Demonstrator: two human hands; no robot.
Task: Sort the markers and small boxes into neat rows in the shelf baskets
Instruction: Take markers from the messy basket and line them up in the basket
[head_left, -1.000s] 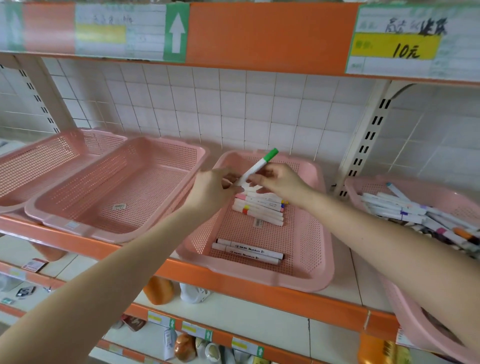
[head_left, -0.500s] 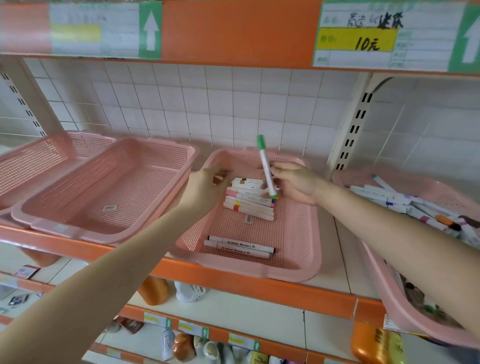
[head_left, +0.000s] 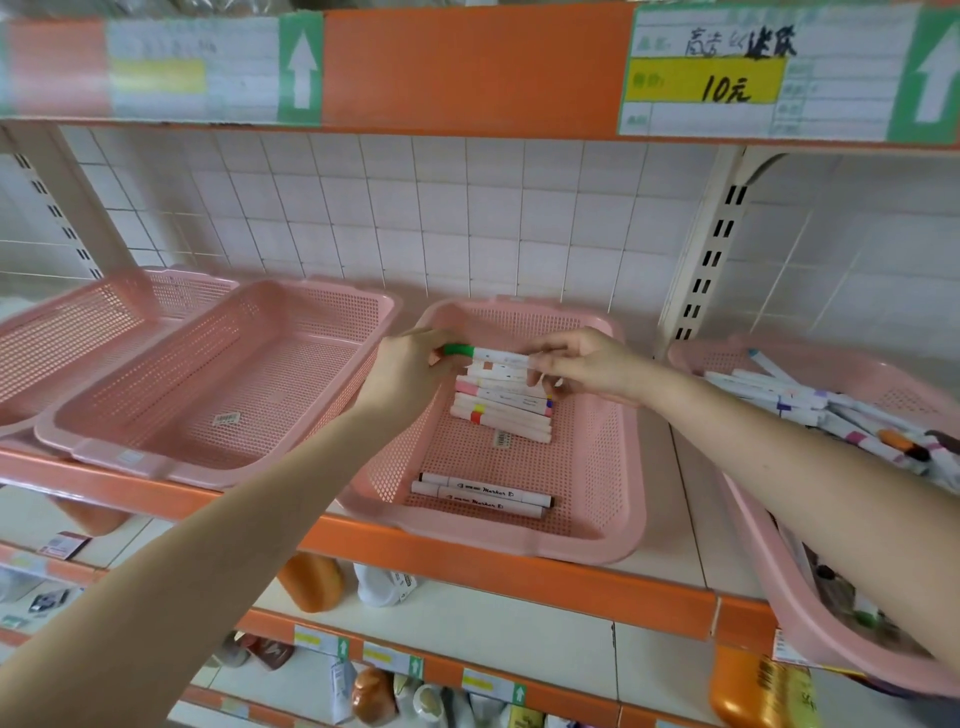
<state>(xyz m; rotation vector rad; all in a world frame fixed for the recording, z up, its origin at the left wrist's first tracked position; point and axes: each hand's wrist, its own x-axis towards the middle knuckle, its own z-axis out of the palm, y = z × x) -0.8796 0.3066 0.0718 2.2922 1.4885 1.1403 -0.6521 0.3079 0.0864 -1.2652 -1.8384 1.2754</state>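
Observation:
A white marker with a green cap (head_left: 488, 354) lies level over the back of the middle pink basket (head_left: 626, 467). My left hand (head_left: 410, 371) pinches its green end and my right hand (head_left: 582, 366) pinches its white end. Just below it a row of several white markers (head_left: 506, 410) lies side by side in the basket. Two black-tipped markers (head_left: 483, 494) lie near the basket's front wall.
Two pink baskets (head_left: 218, 379) without markers stand to the left. At the right a pink basket (head_left: 810, 613) holds a loose heap of several markers (head_left: 831, 415). An orange shelf edge (head_left: 467, 561) runs in front; bottles stand on the shelf below.
The green-capped marker swung from upright in my right hand to level, green cap to the left. My left hand took hold of the cap end.

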